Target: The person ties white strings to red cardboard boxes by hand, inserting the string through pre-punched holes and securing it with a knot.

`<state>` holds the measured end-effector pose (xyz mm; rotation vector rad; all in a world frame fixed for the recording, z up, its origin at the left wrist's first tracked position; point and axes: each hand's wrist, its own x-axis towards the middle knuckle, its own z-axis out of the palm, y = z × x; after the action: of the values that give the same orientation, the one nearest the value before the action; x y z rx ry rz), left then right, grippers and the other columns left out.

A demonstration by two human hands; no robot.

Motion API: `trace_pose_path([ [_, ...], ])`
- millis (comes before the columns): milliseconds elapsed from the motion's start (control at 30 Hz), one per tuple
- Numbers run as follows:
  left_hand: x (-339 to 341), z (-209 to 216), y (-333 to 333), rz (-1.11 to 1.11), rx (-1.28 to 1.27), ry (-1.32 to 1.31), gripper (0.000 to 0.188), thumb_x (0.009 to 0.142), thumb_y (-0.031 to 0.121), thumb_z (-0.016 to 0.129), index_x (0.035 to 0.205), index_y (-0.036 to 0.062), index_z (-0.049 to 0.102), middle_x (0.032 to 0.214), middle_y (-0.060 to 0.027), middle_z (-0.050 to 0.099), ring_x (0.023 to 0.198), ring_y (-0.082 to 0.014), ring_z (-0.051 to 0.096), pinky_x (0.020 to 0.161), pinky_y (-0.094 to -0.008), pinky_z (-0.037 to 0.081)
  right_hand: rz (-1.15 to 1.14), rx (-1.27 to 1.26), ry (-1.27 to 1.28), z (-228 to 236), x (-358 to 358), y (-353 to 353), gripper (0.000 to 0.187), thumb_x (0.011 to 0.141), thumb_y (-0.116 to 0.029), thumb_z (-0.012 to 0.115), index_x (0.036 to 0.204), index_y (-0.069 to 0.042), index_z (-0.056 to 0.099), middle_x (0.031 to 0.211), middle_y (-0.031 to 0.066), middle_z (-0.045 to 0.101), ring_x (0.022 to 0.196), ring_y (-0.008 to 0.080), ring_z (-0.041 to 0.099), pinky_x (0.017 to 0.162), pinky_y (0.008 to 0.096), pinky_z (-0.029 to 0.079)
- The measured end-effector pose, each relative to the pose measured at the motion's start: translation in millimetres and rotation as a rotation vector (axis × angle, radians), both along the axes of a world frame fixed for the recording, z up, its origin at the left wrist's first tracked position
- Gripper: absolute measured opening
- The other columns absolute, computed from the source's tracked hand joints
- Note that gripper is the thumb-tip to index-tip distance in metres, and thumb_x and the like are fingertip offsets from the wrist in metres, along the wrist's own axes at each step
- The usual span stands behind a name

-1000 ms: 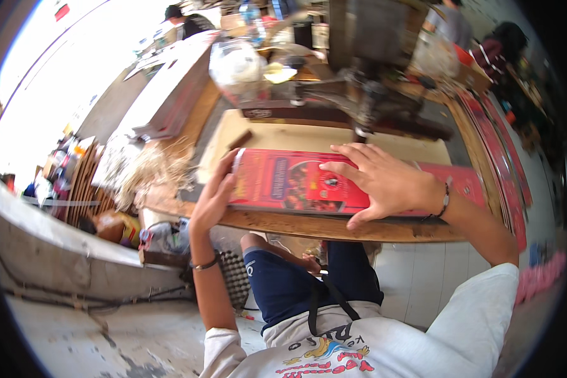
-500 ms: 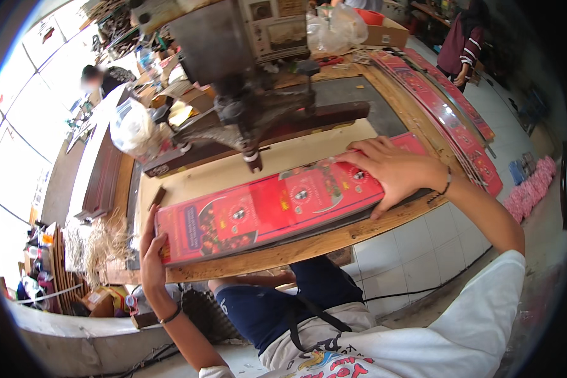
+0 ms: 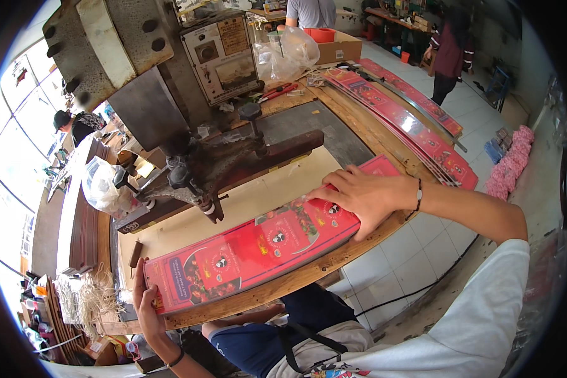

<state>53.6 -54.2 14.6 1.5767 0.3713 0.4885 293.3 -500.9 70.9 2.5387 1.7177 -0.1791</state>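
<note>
A long stack of red printed cardboard sheets (image 3: 246, 242) lies slantwise along the front of the wooden worktable, partly over a pale board (image 3: 246, 192). My left hand (image 3: 146, 299) grips its left end, fingers along the end edge. Over the right part of the stack, my right hand (image 3: 365, 198) is clasped, fingertips at the far side and thumb down at the near edge. Just beyond the stack stands a heavy machine head (image 3: 148, 101) with a dark crossbar (image 3: 283, 148) and a metal tip (image 3: 214, 214) above the board. A small brown block (image 3: 135, 254) sits beside the stack's left end.
More red printed sheets (image 3: 416, 129) are piled along the table's right side. A cardboard box (image 3: 340, 50) with a red bowl (image 3: 321, 34) stands behind. String bundles (image 3: 85, 302) hang at the left edge. Other people work farther off; a pink bundle (image 3: 510, 164) is on the floor.
The whole view has shifted, so the stack and table sit lower and more to the left. Both hands keep their grip; the stack shows little or no movement over the board.
</note>
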Motion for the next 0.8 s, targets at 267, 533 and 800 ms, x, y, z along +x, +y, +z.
trace_pose_path([
  [267, 10.5, -0.3, -25.7, -0.036, -0.046, -0.003, 0.07, 0.085, 0.009, 0.05, 0.152, -0.0016, 0.038, 0.156, -0.0157, 0.041, 0.142, -0.0234, 0.04, 0.117, -0.0348, 0.03, -0.038, 0.005, 0.07, 10.2, 4.0, -25.8, 0.117, 0.056, -0.043, 0.089, 0.153, -0.014, 0.03, 0.131, 0.0209, 0.049, 0.125, 0.0364, 0.047, 0.103, 0.0452, 0.035],
  [533, 25.1, -1.1, -64.7, -0.102, 0.094, -0.006, 0.065, 0.09, 0.002, 0.049, 0.153, -0.0018, 0.035, 0.154, -0.0134, 0.04, 0.141, -0.0219, 0.037, 0.118, -0.0313, 0.025, -0.188, -0.089, 0.081, 35.3, -3.4, -48.0, 0.118, 0.056, -0.039, 0.091, 0.153, -0.014, 0.028, 0.146, 0.0261, 0.035, 0.139, 0.0437, 0.035, 0.117, 0.0541, 0.028],
  [800, 45.0, -12.1, -104.6, -0.123, 0.255, -0.1, 0.065, 0.092, 0.004, 0.053, 0.152, -0.0054, 0.031, 0.153, -0.0218, 0.033, 0.146, -0.0291, 0.03, 0.119, -0.034, 0.022, 0.054, 0.131, 0.138, 94.7, -66.0, 50.5, 0.088, 0.072, -0.04, 0.084, 0.145, -0.014, 0.042, 0.141, 0.0164, 0.047, 0.127, 0.0391, 0.05, 0.107, 0.049, 0.041],
])
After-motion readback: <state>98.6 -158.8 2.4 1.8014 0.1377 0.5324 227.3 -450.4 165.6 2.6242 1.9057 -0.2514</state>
